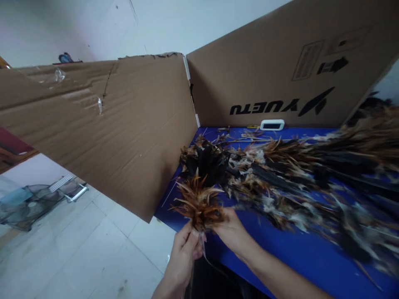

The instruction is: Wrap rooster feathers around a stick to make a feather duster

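A bundle of orange-brown feathers point(199, 203) fans upward at the table's near edge. My left hand point(183, 249) pinches its base, with thumb and fingers closed. On the bundle's right side, my right hand point(229, 228) grips among the feathers, its fingertips partly hidden by them. A thin pale strip point(205, 249) hangs down from the base beside my left hand. Just behind the bundle lie dark feathers point(207, 164) on the blue tabletop point(280, 249).
Long heaps of brown, black and white feathers point(289, 182) cover the table's right side. Cardboard panels stand at the left point(140, 124) and back point(249, 74). A small white device with a dark screen point(272, 125) rests against the back panel. A fan point(31, 207) is on the tiled floor.
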Tool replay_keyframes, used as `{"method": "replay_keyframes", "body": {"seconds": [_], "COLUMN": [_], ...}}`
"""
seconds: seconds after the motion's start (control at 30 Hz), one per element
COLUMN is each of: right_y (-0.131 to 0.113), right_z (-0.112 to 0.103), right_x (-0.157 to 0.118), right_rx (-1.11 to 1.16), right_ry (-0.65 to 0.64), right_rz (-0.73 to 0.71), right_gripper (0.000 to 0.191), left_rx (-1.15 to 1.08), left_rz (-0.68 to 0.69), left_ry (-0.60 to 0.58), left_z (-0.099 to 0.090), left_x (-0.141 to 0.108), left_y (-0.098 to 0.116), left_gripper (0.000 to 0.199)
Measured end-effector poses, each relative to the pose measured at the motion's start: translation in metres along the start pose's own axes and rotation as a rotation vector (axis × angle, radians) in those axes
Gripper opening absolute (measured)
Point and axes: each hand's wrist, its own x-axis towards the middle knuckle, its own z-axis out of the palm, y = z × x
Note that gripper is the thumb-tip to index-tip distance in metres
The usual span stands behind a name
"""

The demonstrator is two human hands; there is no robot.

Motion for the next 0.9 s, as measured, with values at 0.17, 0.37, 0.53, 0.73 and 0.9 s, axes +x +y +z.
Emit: {"method": "replay_keyframes", "body": {"seconds": [0.17, 0.37, 0.53, 0.73, 0.9], "right_y": [-0.01, 0.001, 0.006, 0.0, 0.0], "right_z": [0.009, 0.018, 0.024, -0.005, -0.034], "right_x": [0.0, 0.007, 0.014, 0.049, 0.098], "right_rx": [0.036, 0.024, -0.04, -1.006, -1.519], "right_ry": [-0.035, -0.018, -0.112, -0.141, -0.113], "right_rz": [0.021, 0.026, 0.027, -0.32, -0.428], "right_gripper": [0.018, 0.013, 0.015, 0.023, 0.026], "left_rx": [0.035, 0.051, 0.007, -0.051, -0.064], "left_rz": [0.027, 0.033, 0.028, 0.029, 0.045], "left_ry": [-0.001, 0.061, 0.135, 0.195, 0.194], "left_z": [-0.007, -0.015, -0.021, -0.034, -0.041], "left_x": [0.001, -0.001, -0.002, -0.001, 0.001], "left_y": [0.0, 0.003, 0.006, 0.013, 0.02], "left_gripper": [0.031, 0.034, 0.037, 0.036, 0.037]}}
